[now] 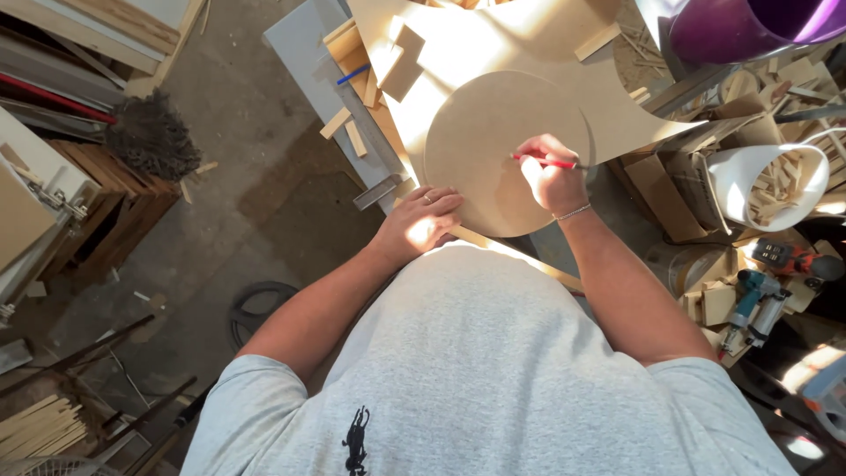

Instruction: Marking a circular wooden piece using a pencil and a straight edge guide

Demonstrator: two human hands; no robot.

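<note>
A round disc of brown fibreboard (489,141) lies on a larger board (529,44) that has curved cut-outs. My left hand (423,220), with a ring on one finger, presses flat on the disc's near-left edge. My right hand (551,176), with a thin bracelet at the wrist, holds a red pencil (545,162) whose tip rests on the disc's right part. Both boards sit on a workbench right in front of my grey shirt.
Wood offcuts and a blue pen (352,75) lie at the bench's far left. A white bucket of wood scraps (775,181), power drills (758,300) and a purple tub (740,26) crowd the right. Wooden crates (115,203), a brush and slats stand on the concrete floor at left.
</note>
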